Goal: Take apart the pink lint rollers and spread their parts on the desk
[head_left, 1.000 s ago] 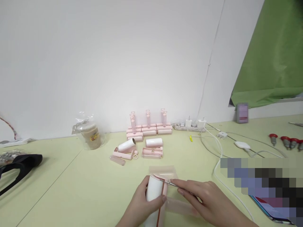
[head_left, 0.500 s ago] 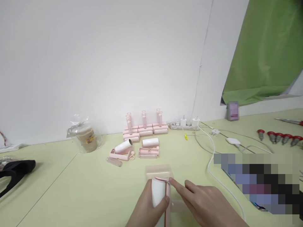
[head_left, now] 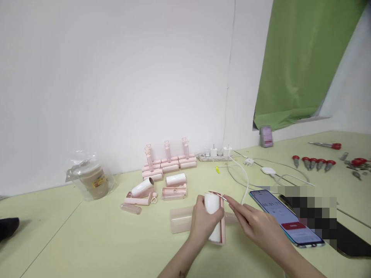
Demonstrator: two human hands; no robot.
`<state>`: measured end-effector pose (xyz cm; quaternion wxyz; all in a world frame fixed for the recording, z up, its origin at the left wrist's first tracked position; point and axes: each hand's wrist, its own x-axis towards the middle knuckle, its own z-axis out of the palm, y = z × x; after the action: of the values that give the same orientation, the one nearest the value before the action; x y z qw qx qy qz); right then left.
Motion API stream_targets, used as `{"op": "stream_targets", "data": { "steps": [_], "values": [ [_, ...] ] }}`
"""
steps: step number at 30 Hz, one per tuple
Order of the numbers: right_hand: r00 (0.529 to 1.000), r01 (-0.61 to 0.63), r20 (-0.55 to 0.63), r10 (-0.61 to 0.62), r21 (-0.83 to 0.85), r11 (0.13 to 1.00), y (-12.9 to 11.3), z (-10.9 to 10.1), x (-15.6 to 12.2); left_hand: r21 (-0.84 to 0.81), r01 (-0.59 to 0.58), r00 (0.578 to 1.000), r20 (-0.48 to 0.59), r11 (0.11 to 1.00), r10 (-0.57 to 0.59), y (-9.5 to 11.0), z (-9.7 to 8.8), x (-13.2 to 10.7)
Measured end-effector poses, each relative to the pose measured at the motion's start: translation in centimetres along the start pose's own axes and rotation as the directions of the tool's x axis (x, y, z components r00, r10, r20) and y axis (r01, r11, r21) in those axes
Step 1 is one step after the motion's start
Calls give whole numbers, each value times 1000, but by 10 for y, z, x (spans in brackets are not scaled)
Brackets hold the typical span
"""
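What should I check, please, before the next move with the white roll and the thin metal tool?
1. Left hand is wrapped around the white roll: ok.
2. Right hand pinches the thin metal tool: ok.
3. Tool tip sits exactly on the roll's top edge: cannot tell, too small.
4. Pink cover lies on the table beside the left hand: ok.
5. Phone is well away from the right forearm: not ok, it lies close beside it.
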<state>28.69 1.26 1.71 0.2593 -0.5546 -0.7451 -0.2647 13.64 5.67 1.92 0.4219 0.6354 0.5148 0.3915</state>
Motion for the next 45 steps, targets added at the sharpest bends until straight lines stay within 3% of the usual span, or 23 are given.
{"op": "stream_targets", "data": {
  "steps": [3,8,14,20,24,28,30,33,39,45],
  "values": [
    [987,-119,114,116,14,993,9,9,2,-9,31,999,-6,999,-31,3,17,16],
    [911,-293,304,279,1,956,19,18,13,-45,65,997,-47,997,-67,7,34,35],
    [845,-347,435,311,3,938,18,17,27,-101,47,988,-142,994,-62,8,42,35],
    [820,-406,469,329,72,911,16,22,33,-119,-52,978,-205,992,27,10,47,21],
    [801,-452,477,362,84,888,23,9,39,-107,-133,975,-195,985,110,16,23,12],
    [878,-393,426,219,378,838,10,-24,56,6,-190,980,-56,982,190,23,-32,5],
    [912,-314,396,107,507,802,-6,-36,62,227,-199,979,10,953,202,25,-61,-2],
    [924,-210,381,-4,518,829,-30,-42,60,536,-138,988,18,833,152,25,-91,-16],
    [904,-210,424,-46,535,818,-51,-31,44,632,-34,999,-1,774,44,13,-107,-37],
    [899,-215,433,-63,563,798,-58,-26,40,597,7,1000,-13,802,2,-1,-107,-42]
  ]
}}
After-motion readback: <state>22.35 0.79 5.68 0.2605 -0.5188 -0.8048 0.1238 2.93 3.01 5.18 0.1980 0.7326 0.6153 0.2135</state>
